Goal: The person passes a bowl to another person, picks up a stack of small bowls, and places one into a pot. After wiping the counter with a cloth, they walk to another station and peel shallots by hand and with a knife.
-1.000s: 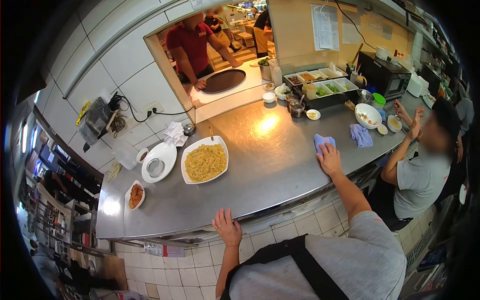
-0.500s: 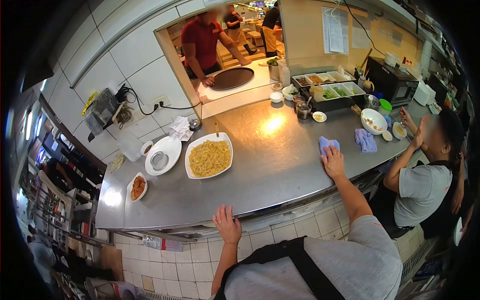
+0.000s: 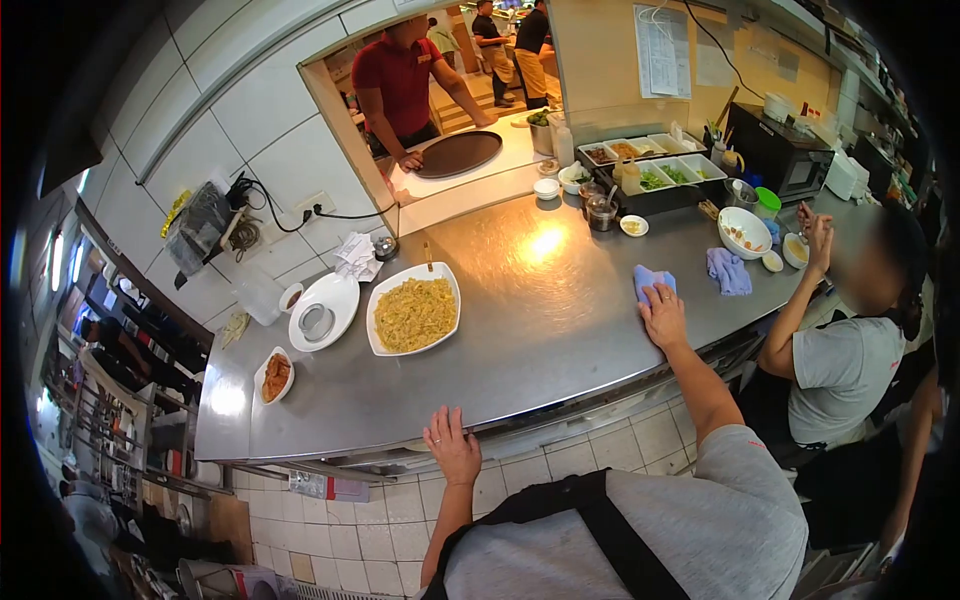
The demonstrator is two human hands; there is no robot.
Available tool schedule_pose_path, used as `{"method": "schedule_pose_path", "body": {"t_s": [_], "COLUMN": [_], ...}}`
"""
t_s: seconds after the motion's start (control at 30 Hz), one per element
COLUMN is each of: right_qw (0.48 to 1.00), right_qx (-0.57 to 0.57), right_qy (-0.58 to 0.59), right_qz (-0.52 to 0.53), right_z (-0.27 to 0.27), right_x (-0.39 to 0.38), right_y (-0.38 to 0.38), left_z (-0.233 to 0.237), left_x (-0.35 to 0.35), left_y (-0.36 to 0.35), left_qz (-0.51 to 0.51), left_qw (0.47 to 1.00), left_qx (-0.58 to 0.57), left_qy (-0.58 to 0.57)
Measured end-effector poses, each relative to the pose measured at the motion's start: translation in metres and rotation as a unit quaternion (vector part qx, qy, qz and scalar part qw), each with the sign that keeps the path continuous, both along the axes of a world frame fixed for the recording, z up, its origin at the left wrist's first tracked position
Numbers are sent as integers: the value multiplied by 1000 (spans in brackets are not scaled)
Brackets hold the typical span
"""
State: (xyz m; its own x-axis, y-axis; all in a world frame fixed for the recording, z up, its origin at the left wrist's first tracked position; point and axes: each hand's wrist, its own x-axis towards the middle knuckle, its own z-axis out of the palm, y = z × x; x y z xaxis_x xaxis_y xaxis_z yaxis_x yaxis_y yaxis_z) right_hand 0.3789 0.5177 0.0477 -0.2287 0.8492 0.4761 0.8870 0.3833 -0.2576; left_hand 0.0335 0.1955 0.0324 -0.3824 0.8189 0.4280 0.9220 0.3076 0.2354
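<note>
My left hand (image 3: 452, 443) rests on the near edge of the steel counter (image 3: 500, 350), fingers stretched out and holding nothing. Farther right, my right hand (image 3: 662, 316) lies with its fingers flat over the near part of a folded blue cloth (image 3: 654, 279). Beyond my left hand stands a white square dish of yellow fried rice (image 3: 414, 315) with a utensil handle (image 3: 428, 258) at its back rim. A small white bowl of reddish-brown food (image 3: 276, 377) sits to its left. Behind that bowl, a white oval plate (image 3: 343, 298) carries a metal ring (image 3: 317, 321).
A second crumpled cloth (image 3: 729, 271) lies right of my right hand. A topping rack (image 3: 668, 183), a white bowl (image 3: 744, 232) and a microwave (image 3: 778, 152) line the back right. A co-worker (image 3: 850, 370) stands at right. Another person (image 3: 405, 85) leans by a brown tray (image 3: 458, 155) at the pass window.
The view has shifted slightly. Both my hands keep their places on the counter and cloth. At right, the co-worker's raised hands and head have moved a little.
</note>
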Motion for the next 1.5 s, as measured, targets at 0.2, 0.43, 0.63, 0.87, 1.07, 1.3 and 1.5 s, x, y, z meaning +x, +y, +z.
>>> {"method": "schedule_pose_path", "body": {"t_s": [0.2, 0.43, 0.63, 0.87, 1.07, 1.3, 1.5], "right_qw": [1000, 1000, 1000, 1000, 1000, 1000, 1000], "right_qx": [6, -5, 15, -2, -1, -4, 2], "right_qy": [7, 20, 12, 26, 9, 5, 2], "right_qz": [5, 9, 7, 4, -7, -4, 6], "right_z": [-2, 1, -1, -3, 1, 1, -2], "right_x": [2, 4, 6, 4, -1, -3, -2], "right_y": [2, 1, 1, 3, 0, -3, 0], "left_z": [-1, 0, 2, 1, 15, 11, 14], "left_x": [-1, -2, -4, -2, -3, -3, -2], "left_y": [-1, 0, -2, -1, -4, -6, -9], "left_qz": [-11, -15, -27, -20, -29, -19, -17], "left_qw": [1000, 999, 999, 999, 996, 996, 997], "left_qx": [-9, -25, -38, -38, -83, -84, -74], "left_qy": [6, 13, 22, 21, 14, 16, -2]}}
